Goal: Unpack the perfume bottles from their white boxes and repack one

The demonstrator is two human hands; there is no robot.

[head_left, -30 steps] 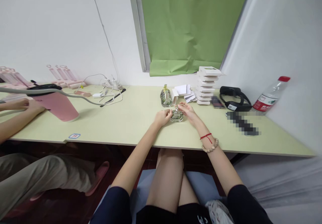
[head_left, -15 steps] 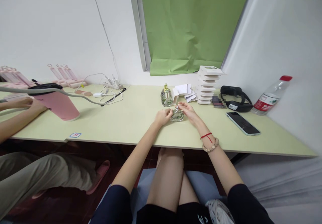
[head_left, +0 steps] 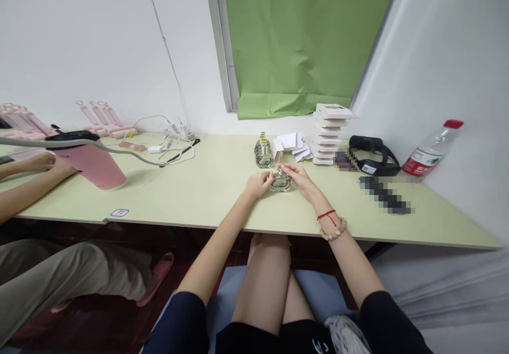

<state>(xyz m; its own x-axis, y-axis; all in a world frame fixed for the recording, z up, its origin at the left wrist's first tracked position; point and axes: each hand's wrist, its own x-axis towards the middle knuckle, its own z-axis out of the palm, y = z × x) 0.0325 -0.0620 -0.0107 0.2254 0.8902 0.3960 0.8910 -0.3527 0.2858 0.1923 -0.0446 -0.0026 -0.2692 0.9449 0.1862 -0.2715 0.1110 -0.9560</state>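
A clear glass perfume bottle (head_left: 280,182) stands on the pale table between my hands. My left hand (head_left: 258,184) is closed against its left side, fingers curled. With thumb and fingertips together, my right hand (head_left: 297,176) pinches the top of the same bottle at its neck; the fingers partly hide the neck. Just behind, a row of several similar bottles (head_left: 264,156) runs back toward the wall. Folded white card pieces (head_left: 290,141) lie to the right of that row, next to a stack of flat white boxes (head_left: 329,131).
To the right are a black headset (head_left: 371,155), a blurred-out dark item (head_left: 385,196) and a red-capped plastic bottle (head_left: 429,152). On the left, a pink tumbler (head_left: 93,166) stands before white cables (head_left: 178,144). A co-worker's forearm (head_left: 35,187) rests on the table farther left.
The fingertips of my right hand have come down slightly around the perfume bottle's neck. My left hand stays at its side. The other things on the table have not moved.
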